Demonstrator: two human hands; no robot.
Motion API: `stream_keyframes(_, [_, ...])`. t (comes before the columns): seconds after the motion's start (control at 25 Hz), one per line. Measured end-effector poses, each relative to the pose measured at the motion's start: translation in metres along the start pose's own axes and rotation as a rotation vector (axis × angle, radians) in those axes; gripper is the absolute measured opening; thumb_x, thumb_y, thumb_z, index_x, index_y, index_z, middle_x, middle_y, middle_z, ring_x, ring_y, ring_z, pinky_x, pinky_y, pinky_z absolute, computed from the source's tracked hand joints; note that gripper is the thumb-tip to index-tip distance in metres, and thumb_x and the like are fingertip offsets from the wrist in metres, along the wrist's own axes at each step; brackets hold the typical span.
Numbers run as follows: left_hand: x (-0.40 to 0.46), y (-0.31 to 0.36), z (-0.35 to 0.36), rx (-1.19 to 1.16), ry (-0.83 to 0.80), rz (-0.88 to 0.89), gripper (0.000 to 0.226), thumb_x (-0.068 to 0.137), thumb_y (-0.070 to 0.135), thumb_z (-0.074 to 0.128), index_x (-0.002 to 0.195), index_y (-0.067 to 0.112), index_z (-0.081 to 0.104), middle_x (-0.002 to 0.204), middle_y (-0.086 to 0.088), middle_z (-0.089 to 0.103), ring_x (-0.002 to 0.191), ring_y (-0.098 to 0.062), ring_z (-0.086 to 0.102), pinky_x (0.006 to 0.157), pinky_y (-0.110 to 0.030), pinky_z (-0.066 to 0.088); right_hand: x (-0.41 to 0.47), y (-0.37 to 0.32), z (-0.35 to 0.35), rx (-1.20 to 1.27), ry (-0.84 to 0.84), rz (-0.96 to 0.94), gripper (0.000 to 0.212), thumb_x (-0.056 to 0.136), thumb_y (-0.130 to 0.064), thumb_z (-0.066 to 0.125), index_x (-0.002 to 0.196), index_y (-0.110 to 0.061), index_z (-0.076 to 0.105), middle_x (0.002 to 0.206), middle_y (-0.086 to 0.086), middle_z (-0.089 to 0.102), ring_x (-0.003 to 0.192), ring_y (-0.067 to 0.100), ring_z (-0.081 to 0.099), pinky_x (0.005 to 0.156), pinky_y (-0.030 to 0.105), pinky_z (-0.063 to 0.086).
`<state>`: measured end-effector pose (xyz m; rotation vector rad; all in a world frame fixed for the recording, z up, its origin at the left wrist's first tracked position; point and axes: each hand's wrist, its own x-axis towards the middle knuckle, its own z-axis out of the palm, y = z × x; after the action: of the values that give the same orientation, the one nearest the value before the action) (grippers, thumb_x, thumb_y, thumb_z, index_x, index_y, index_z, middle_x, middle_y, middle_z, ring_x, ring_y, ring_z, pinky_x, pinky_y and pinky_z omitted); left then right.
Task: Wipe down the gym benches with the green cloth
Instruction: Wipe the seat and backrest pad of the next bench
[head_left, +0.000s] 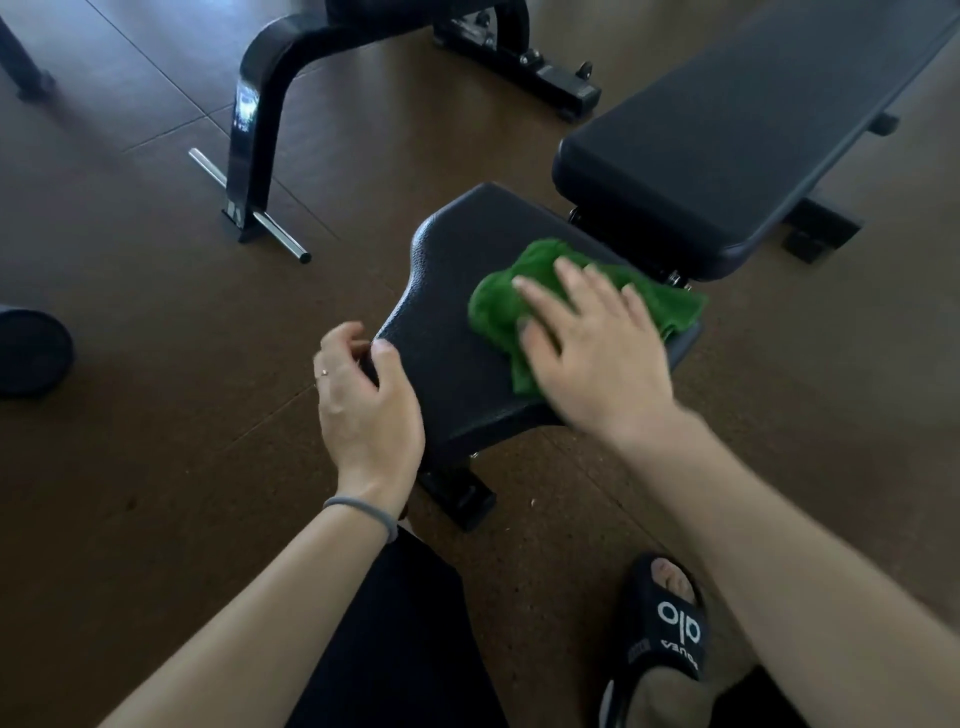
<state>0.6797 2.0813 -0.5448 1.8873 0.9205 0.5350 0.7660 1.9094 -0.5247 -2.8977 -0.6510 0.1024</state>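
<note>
A black gym bench stands in front of me, with a small seat pad nearest and a long back pad running away to the upper right. The crumpled green cloth lies on the seat pad. My right hand presses flat on the cloth, fingers spread and covering its near part. My left hand curls around the seat pad's left near edge, thumb on top.
A second bench's curved black leg with a chrome foot bar stands to the upper left on the brown floor. A dark round weight sits at the left edge. My foot in a black slide is below the seat.
</note>
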Motion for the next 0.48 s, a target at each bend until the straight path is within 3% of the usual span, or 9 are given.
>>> stream_keyframes(0.12, [0.003, 0.011, -0.001, 0.27, -0.048, 0.519, 0.03, 0.099, 0.031, 0.049, 0.121, 0.012, 0.056, 0.121, -0.005, 0.057, 0.11, -0.02, 0.054, 0.099, -0.039, 0.041, 0.018, 0.013, -0.005, 0.041, -0.001, 0.179, 0.055, 0.106, -0.058, 0.02, 0.16, -0.047, 0.022, 0.173, 0.0, 0.012, 0.159, 0.024, 0.008, 0.129, 0.05, 0.004])
stream_keyframes(0.2, [0.004, 0.017, 0.005, 0.383, -0.122, 0.712, 0.022, 0.097, 0.032, 0.051, 0.109, 0.015, 0.059, 0.112, -0.002, 0.057, 0.104, -0.02, 0.054, 0.094, -0.036, 0.04, -0.02, -0.01, 0.009, 0.027, 0.107, 0.192, 0.054, 0.106, -0.054, 0.022, 0.159, -0.044, 0.029, 0.172, 0.003, 0.019, 0.158, 0.028, 0.014, 0.128, 0.054, 0.008])
stream_keyframes(0.32, [0.005, 0.015, 0.009, 0.456, -0.188, 0.775, 0.014, 0.096, 0.032, 0.053, 0.098, 0.019, 0.059, 0.106, 0.003, 0.057, 0.1, -0.019, 0.054, 0.092, -0.035, 0.041, -0.067, -0.017, 0.02, 0.026, 0.174, 0.168, 0.051, 0.107, -0.051, 0.026, 0.156, -0.042, 0.038, 0.169, 0.004, 0.029, 0.157, 0.029, 0.021, 0.128, 0.054, 0.01])
stream_keyframes(0.48, [0.004, 0.014, 0.007, 0.476, -0.185, 0.77, 0.011, 0.094, 0.031, 0.054, 0.093, 0.021, 0.058, 0.104, 0.005, 0.058, 0.102, -0.017, 0.052, 0.092, -0.033, 0.039, 0.013, 0.034, -0.005, 0.141, 0.05, 0.357, 0.054, 0.105, -0.056, 0.026, 0.158, -0.045, 0.029, 0.168, 0.0, 0.027, 0.154, 0.03, 0.025, 0.124, 0.055, 0.017])
